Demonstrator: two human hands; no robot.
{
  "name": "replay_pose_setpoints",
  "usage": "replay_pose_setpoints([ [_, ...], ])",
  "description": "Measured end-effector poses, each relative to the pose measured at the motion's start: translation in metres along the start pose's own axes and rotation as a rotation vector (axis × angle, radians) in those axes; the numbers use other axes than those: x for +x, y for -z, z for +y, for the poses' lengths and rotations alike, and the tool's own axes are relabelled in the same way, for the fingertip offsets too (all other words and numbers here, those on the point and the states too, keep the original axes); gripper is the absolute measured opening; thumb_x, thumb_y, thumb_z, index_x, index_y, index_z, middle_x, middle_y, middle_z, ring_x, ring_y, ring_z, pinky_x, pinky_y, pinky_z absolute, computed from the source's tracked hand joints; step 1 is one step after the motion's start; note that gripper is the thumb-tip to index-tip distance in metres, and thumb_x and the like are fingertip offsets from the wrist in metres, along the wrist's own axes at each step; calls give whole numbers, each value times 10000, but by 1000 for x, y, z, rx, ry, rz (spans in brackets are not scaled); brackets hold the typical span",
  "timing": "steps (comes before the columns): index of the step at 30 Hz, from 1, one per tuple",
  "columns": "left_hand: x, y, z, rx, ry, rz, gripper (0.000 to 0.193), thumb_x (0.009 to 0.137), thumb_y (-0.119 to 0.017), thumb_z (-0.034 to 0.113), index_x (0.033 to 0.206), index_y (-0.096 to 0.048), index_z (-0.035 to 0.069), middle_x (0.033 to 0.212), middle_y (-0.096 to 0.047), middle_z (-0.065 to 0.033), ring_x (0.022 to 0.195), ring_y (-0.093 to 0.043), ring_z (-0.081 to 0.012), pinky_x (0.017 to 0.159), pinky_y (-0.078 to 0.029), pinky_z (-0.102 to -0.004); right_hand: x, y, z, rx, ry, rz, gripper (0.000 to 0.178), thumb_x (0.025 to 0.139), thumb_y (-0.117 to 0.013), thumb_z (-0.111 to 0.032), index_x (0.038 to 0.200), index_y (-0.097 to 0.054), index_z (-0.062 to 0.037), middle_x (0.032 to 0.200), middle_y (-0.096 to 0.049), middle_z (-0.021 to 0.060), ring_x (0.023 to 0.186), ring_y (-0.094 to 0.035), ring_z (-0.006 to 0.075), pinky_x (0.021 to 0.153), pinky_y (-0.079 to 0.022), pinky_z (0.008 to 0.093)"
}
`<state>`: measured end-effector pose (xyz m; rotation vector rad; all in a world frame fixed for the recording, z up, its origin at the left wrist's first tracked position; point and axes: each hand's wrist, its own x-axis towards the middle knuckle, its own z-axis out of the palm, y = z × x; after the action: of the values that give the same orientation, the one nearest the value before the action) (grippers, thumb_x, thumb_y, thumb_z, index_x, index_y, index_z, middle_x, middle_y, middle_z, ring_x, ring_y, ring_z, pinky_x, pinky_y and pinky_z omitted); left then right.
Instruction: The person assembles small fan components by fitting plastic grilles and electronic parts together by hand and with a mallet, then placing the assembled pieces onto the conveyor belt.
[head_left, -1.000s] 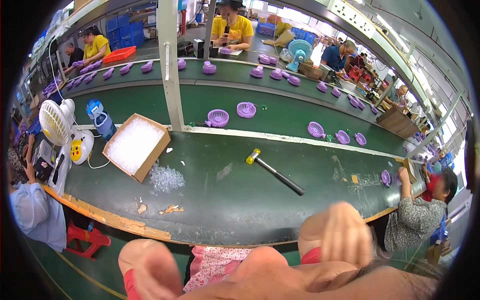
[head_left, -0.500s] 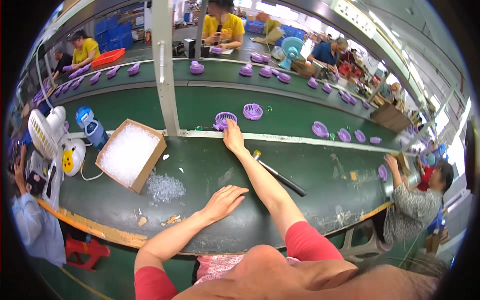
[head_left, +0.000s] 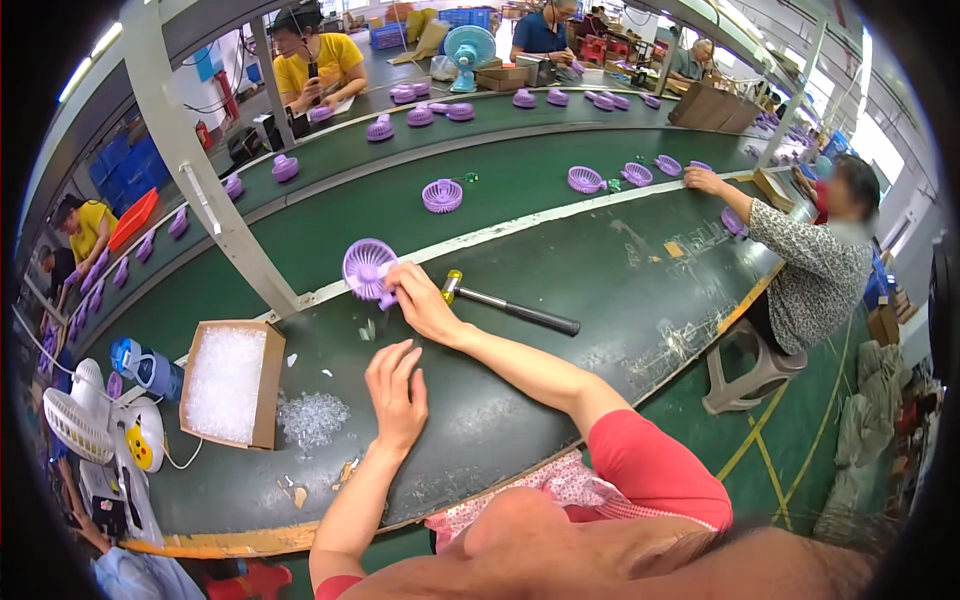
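Observation:
My right hand (head_left: 428,306) grips a purple fan housing (head_left: 369,262) by its short stem, over the near edge of the belt. The housing's round slatted face is tilted up, and a small pale green piece (head_left: 367,330) shows just below it. My left hand (head_left: 398,398) is raised above the dark work surface, close to the right wrist, with fingers apart and nothing seen in them. A hammer (head_left: 520,312) with a yellow head and black handle lies just right of my right hand.
A cardboard box (head_left: 266,390) of clear small pieces stands at left, beside a loose pile (head_left: 312,418) of them. A white fan (head_left: 78,425) and blue bottle (head_left: 145,367) are further left. More purple housings (head_left: 442,196) lie on the green belt. A co-worker (head_left: 815,255) sits at right.
My right hand has lifted the purple fan housing off the belt and drawn it nearer. My left hand has risen from the work surface toward it. The view has swung to the right.

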<state>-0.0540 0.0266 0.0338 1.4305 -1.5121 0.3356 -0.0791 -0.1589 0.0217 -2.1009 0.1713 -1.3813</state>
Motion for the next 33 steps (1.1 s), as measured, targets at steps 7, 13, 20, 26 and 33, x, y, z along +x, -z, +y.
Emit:
replay_pose_setpoints([
  [7,3,-5,-18,274,-41,-224,259,816,-647,-8,1060,-609,72,1006,-626,-50,1016,-606,-226,1116,-282,-502,-41,62,-25,24,-44,-585,296,860,-500,86,1124,-590,-13,1287,-560,150,1224,-534,344,1014,-453,416],
  [13,8,-26,-21,283,4,-325,261,836,-644,42,1087,-575,57,993,-599,-103,998,-584,-265,959,-400,-432,-55,66,-30,206,-225,-225,438,908,-442,121,1320,-494,-18,1330,-512,176,1128,-618,291,907,-524,341],
  [20,23,-40,-25,231,24,-171,229,784,-683,6,1003,-628,43,926,-580,-102,878,-586,-292,770,-458,-398,-59,73,-23,366,-567,-220,303,1022,-489,-121,1291,-511,17,1099,-649,139,975,-661,191,854,-535,324],
  [26,21,-25,-30,312,-58,-48,213,728,-691,53,940,-668,69,914,-595,-74,840,-582,-269,714,-446,-392,-56,67,-50,295,-554,-373,363,928,-677,-162,1210,-545,24,898,-696,90,797,-666,147,695,-529,304],
  [33,3,-26,-31,299,-66,-63,136,772,-662,114,905,-671,89,947,-609,-82,877,-590,-271,753,-473,-387,-72,62,-56,171,-596,-390,223,977,-547,-71,1178,-596,11,897,-721,126,825,-696,176,758,-546,304],
])
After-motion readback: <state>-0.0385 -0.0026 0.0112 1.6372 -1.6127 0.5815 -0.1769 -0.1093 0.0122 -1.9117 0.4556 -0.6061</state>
